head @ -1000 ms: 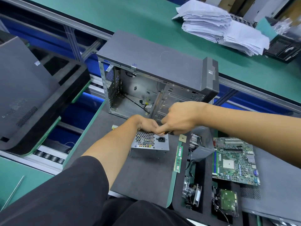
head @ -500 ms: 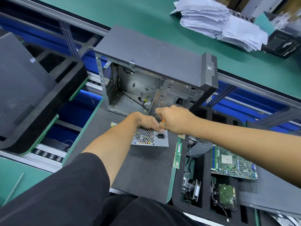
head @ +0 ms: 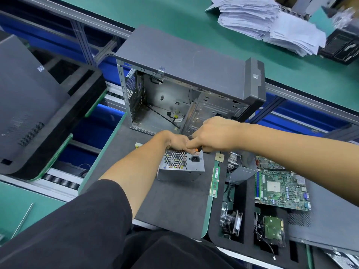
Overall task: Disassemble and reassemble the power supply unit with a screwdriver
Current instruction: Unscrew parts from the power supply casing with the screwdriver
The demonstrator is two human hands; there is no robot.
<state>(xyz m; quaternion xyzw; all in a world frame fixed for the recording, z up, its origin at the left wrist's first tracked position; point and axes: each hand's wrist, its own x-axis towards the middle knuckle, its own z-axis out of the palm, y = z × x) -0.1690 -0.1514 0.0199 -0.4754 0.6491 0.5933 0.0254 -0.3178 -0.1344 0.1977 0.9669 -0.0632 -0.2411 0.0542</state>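
Observation:
The silver power supply unit [head: 181,166] stands on the dark grey mat, its honeycomb vent and black socket facing me. My left hand [head: 177,141] grips its top edge from behind. My right hand [head: 212,133] comes in from the right and grips a screwdriver [head: 199,150], of which only a bit of orange and black handle shows by the unit's top right corner. The tip is hidden by my hands.
The open grey computer case [head: 186,61] stands just behind the unit. A RAM stick [head: 214,181], a small CPU chip [head: 220,157], a motherboard [head: 281,186], a fan [head: 232,222] and a hard drive [head: 272,229] lie to the right. Paper stacks [head: 268,22] sit far back.
My right hand has pulled back and up a little toward the case, still holding the screwdriver against the unit's top. My left hand stays on the unit.

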